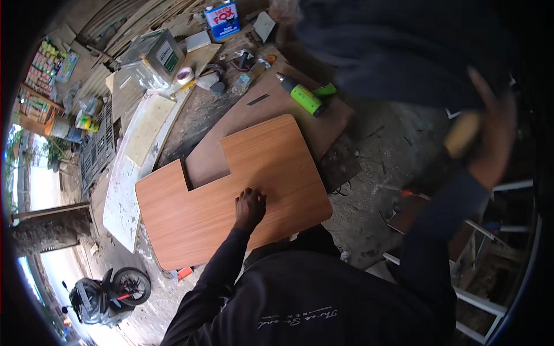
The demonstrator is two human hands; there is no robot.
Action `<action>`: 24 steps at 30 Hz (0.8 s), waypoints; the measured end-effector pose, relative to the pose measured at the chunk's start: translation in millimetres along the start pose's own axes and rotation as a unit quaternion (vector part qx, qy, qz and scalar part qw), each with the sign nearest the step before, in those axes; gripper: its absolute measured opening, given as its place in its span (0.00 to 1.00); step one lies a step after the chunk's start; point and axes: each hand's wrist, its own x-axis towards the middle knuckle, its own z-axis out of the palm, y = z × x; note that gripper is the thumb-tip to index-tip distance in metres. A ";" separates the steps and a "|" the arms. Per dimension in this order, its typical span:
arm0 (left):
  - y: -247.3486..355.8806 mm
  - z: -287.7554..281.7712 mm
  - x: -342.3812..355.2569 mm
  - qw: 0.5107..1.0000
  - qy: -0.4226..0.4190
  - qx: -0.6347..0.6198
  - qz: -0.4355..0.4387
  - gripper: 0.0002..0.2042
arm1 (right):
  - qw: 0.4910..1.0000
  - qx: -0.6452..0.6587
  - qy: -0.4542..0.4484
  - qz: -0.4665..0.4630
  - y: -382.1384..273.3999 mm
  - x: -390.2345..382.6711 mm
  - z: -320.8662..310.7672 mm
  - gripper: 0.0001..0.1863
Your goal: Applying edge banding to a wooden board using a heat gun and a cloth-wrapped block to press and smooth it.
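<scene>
A wood-grain board [274, 167] with rounded corners and a rectangular notch in its far edge lies in front of me. My left hand [250, 209] rests on its near middle, fingers curled; whether anything small is inside them is hidden. Off to the right, my right hand [495, 141] is raised and smeared by motion, away from the board. A blurred tan oblong object [463, 134] appears gripped at its inner side; its kind is unclear. Beyond the board, a green heat gun [303, 97] lies on a brown sheet [210, 153].
Left of the board lies a paint-stained white panel [130, 184]. A metal can [164, 57], a tape roll [184, 75] and a blue-white tin [223, 20] stand farther back. Dark cloth [404, 52] fills the upper right. White frames [482, 300] stand lower right; a motorcycle [101, 297] is lower left.
</scene>
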 end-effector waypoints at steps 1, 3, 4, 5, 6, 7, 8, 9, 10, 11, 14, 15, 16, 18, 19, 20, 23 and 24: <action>1.0 -3.0 18.9 0.998 -0.029 -0.036 -0.043 0.08 | 0.997 -0.059 0.049 0.024 -4.6 -20.0 -59.8 0.32; 15.2 0.5 67.8 0.995 0.046 -0.059 0.068 0.08 | 0.960 -0.253 0.082 0.092 -7.1 -75.6 -159.5 0.33; 26.6 5.8 97.9 0.991 0.052 -0.058 0.107 0.07 | 0.938 -0.330 0.051 0.088 -3.9 -107.4 -194.4 0.38; 41.6 15.6 131.3 0.987 0.049 -0.049 0.144 0.09 | 0.916 -0.357 0.070 0.169 0.7 -145.2 -219.4 0.41; 59.2 29.5 168.0 0.980 0.055 -0.047 0.186 0.10 | 0.874 -0.417 0.064 0.241 7.1 -184.8 -234.0 0.46; 77.4 47.0 205.2 0.976 0.046 -0.017 0.210 0.13 | 0.825 -0.480 0.061 0.291 17.7 -222.9 -239.9 0.50; 94.4 68.0 243.6 0.967 0.058 0.001 0.247 0.16 | 0.829 -0.475 0.027 0.296 31.3 -263.2 -236.1 0.51; 109.2 92.1 284.3 0.967 0.049 0.038 0.245 0.19 | 0.828 -0.430 -0.009 0.359 48.0 -303.3 -226.5 0.49; 120.7 118.3 325.6 0.962 0.057 0.069 0.256 0.22 | 0.819 -0.388 -0.016 0.423 64.7 -345.6 -211.5 0.47; 127.0 145.3 364.5 0.955 0.105 0.088 0.263 0.28 | 0.818 -0.318 -0.029 0.479 80.0 -388.2 -193.4 0.46; 114.1 214.0 454.5 0.924 0.060 0.306 0.222 0.39 | 0.738 -0.185 -0.056 0.647 110.2 -498.1 -152.5 0.39; 101.1 227.8 468.9 0.932 0.025 0.294 0.212 0.37 | 0.756 -0.147 -0.047 0.636 112.5 -527.3 -142.3 0.36; 92.5 236.7 481.5 0.935 0.009 0.299 0.190 0.33 | 0.778 -0.147 -0.088 0.605 113.7 -548.7 -136.2 0.33; 84.9 241.3 491.5 0.917 -0.002 0.361 0.171 0.29 | 0.645 -0.153 -0.152 0.733 113.8 -574.9 -124.6 0.32; 84.2 236.5 492.6 0.913 -0.023 0.377 0.155 0.32 | 0.666 -0.163 -0.190 0.703 110.6 -580.6 -122.3 0.32; 87.7 232.2 490.4 0.910 0.018 0.376 0.174 0.33 | 0.652 -0.191 -0.239 0.694 109.4 -583.0 -114.7 0.33; 102.3 215.5 492.1 0.939 -0.082 0.314 0.116 0.34 | 0.668 -0.100 -0.276 0.684 105.4 -574.8 -95.3 0.33; 104.8 213.4 495.5 0.954 -0.102 0.259 0.110 0.34 | 0.665 -0.083 -0.283 0.686 104.6 -570.9 -85.3 0.33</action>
